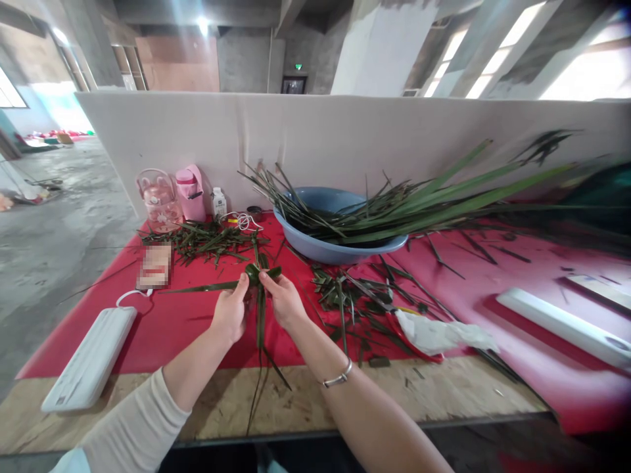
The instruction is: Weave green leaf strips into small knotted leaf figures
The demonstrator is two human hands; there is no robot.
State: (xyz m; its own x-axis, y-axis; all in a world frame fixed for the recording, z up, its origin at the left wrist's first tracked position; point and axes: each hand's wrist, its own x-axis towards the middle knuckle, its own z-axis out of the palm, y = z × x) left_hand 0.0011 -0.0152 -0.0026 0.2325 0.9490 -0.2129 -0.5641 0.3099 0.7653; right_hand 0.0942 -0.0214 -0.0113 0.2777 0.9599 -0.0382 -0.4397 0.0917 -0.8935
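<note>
Folded strips of green leaf point(261, 309) cross each other between my hands, above the red cloth. My left hand point(231, 309) pinches the folded part from the left, its thumb pressed on the leaf. From the right, my right hand point(282, 299) pinches the same leaf strips between thumb and fingers; a silvery bangle circles that wrist. One strip sticks out to the left, and others hang down toward the table's front edge. The lower fingers of both hands are partly hidden behind the leaf.
A blue basin point(340, 249) full of long leaves stands behind my hands. Cut leaf pieces point(211, 242) lie at the back left. On the right are red-handled scissors point(401, 335) with white wrapping. A white power bank point(91, 358), pink bottle point(191, 197) and white bar point(562, 325) rest nearby.
</note>
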